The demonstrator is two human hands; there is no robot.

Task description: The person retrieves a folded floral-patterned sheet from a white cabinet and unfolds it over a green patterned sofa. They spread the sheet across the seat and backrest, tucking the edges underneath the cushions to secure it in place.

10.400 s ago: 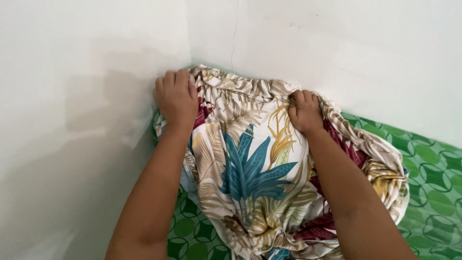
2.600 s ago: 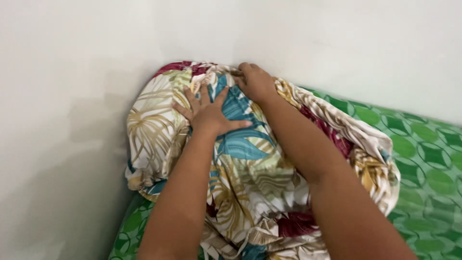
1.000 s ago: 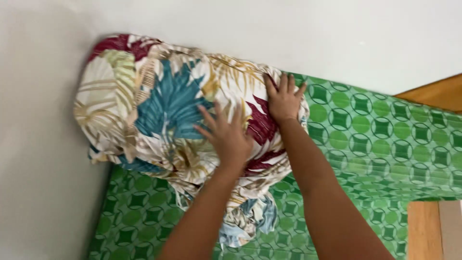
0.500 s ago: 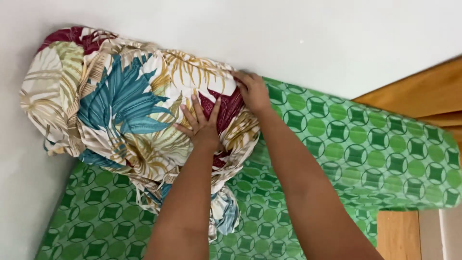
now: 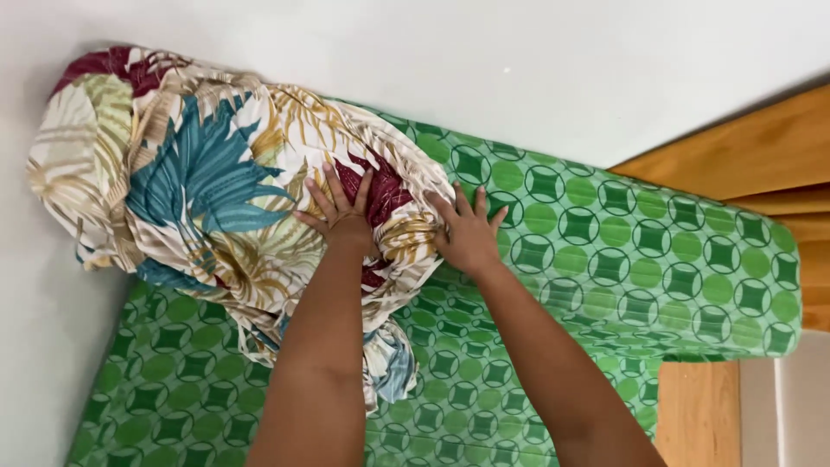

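A leaf-print pillow (image 5: 207,182) is lying in the corner on a green patterned mattress (image 5: 622,259). The left hand (image 5: 341,212) is pressing flat on it, fingers spread; the right hand (image 5: 467,233), fingers also spread, is resting at its edge.

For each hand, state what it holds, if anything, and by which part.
Neither hand grips anything. The left hand presses flat on the floral cover, fingers spread; the right hand lies flat at its edge, by the green mattress.
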